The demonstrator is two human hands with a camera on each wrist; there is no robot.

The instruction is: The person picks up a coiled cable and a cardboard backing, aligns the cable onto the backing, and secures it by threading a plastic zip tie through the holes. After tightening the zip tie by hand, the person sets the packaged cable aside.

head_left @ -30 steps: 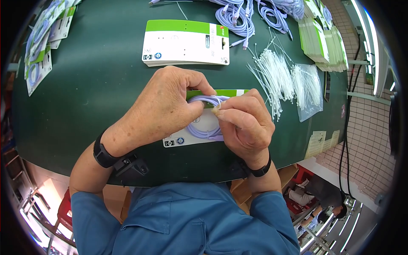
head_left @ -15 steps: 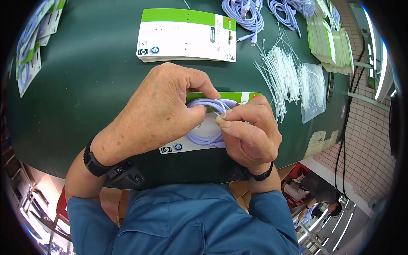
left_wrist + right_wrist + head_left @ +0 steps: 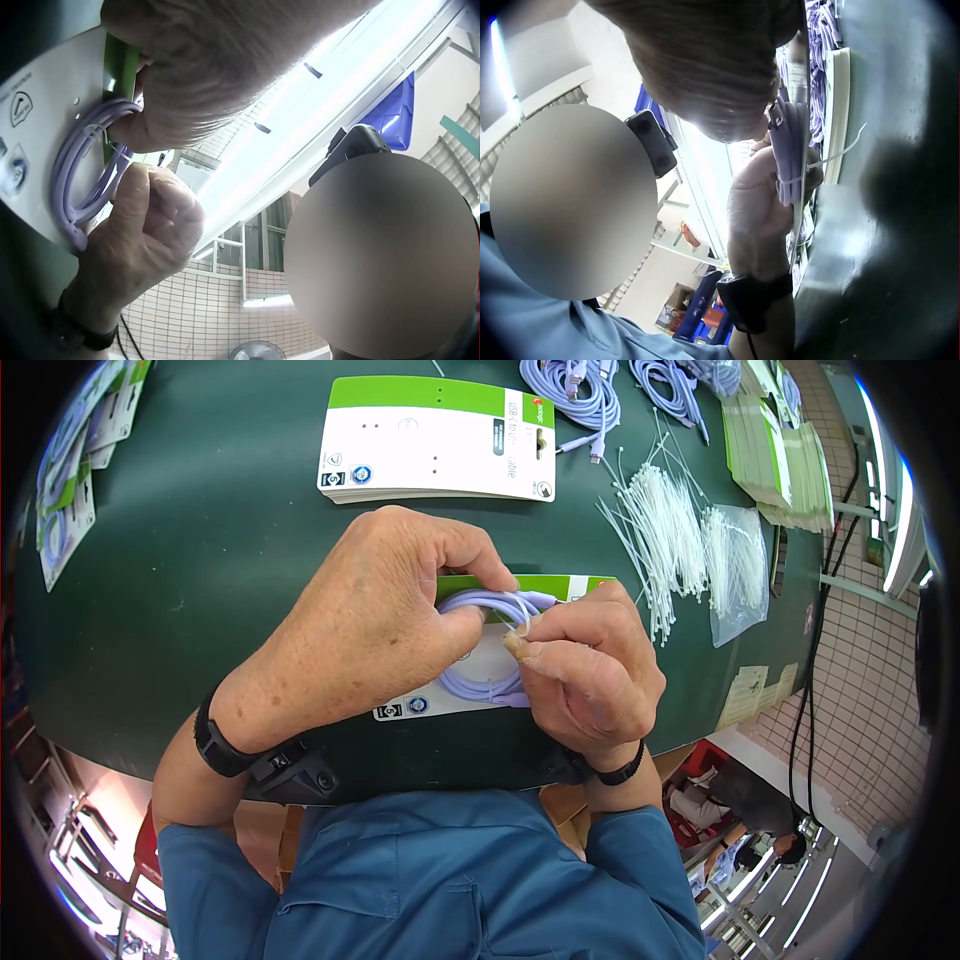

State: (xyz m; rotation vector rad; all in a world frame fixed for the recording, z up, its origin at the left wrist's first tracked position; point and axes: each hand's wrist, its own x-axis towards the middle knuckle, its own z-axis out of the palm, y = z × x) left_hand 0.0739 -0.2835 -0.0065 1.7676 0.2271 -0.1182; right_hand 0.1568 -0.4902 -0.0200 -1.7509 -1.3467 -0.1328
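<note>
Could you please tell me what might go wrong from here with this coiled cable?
The thin white tie might slip out of the right hand. If the left hand loosens its hold, the coiled cable could shift on the card. Pulled too hard, the tie might bend the card.

The green tabletop is lined along its far edge with packaged cables at the left corner, a card stack and coiled purple cables; toward the right edge, loose white ties, bagged ties and piled cards are placed.
</note>
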